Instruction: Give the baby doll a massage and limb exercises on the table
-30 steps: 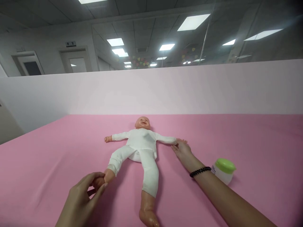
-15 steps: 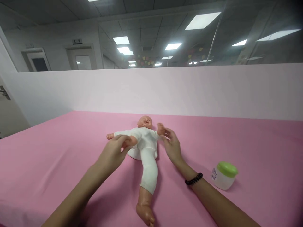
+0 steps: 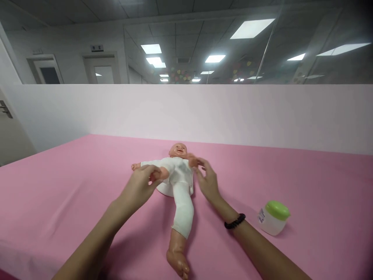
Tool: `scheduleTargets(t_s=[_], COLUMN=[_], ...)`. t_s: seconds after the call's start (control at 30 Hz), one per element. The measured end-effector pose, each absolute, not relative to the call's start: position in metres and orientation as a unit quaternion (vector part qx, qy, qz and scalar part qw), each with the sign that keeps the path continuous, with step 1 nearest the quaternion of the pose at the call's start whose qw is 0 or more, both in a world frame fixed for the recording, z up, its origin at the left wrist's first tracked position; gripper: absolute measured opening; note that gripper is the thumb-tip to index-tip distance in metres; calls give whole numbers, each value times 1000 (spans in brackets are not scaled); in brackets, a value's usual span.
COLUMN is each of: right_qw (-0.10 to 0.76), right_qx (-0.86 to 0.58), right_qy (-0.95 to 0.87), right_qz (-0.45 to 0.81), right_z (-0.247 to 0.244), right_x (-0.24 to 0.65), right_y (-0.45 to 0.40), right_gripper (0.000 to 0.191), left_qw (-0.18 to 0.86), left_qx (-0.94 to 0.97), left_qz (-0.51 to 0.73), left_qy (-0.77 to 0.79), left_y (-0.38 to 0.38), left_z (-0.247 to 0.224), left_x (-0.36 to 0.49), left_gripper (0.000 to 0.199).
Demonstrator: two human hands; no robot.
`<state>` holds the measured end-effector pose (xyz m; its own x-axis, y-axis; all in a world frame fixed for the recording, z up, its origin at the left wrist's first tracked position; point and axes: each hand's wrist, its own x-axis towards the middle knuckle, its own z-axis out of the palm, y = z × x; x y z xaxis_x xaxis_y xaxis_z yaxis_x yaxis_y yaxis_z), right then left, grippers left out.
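A baby doll [image 3: 182,208] in white clothes lies face up on the pink cloth, its head at the far end and one leg stretched toward me. My left hand [image 3: 143,179] is closed around the foot of the doll's other leg, which is folded up over its body. The fingers of my right hand [image 3: 208,182] grip the doll's hand [image 3: 192,160], slightly blurred, beside its chin. A black coiled band [image 3: 234,221] circles my right wrist.
To the right of my right forearm stands a jar [image 3: 274,218] with a green lid and a label. Pink cloth [image 3: 67,186] covers the surface. Behind it rises a white wall [image 3: 233,112] with glass above.
My right hand has moved the doll's hand left, toward the doll's chin. My left hand stays on the folded leg's foot. The view has shifted slightly.
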<state>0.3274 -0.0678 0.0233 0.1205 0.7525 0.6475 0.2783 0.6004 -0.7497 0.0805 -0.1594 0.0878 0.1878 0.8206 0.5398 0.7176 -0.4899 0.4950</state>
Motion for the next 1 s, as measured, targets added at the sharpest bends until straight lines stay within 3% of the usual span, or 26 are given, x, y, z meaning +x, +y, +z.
scheduleTargets(t_s=[0.1, 0.3, 0.43, 0.63, 0.73, 0.83, 1.0], right_qw=[557, 726, 724, 715, 596, 511, 668], right_qx=[-381, -475, -531, -478, -433, -411, -509], right_qy=[-715, -406, -236, -468, -667, -752, -515], right_qz=[181, 288, 371, 204, 112, 76, 171], right_z=[20, 4, -6, 12, 19, 19, 11], right_x=[314, 358, 385, 355, 332, 324, 360], right_y=[-74, -42, -30, -52, -68, -73, -48], right_gripper=[29, 49, 53, 45, 32, 30, 48], left_qw=[69, 84, 108, 75, 86, 86, 167], left_qx=[796, 729, 675, 694, 763, 783, 674], left_qz=[363, 393, 378, 458, 402, 374, 439], left_qy=[480, 555, 624, 551, 499, 489, 570], left_y=[-141, -213, -256, -199, -157, -152, -219], left_z=[87, 84, 70, 79, 84, 86, 79], left_x=[94, 48, 24, 60, 89, 97, 47], left_gripper=[9, 20, 25, 18, 7, 10, 27])
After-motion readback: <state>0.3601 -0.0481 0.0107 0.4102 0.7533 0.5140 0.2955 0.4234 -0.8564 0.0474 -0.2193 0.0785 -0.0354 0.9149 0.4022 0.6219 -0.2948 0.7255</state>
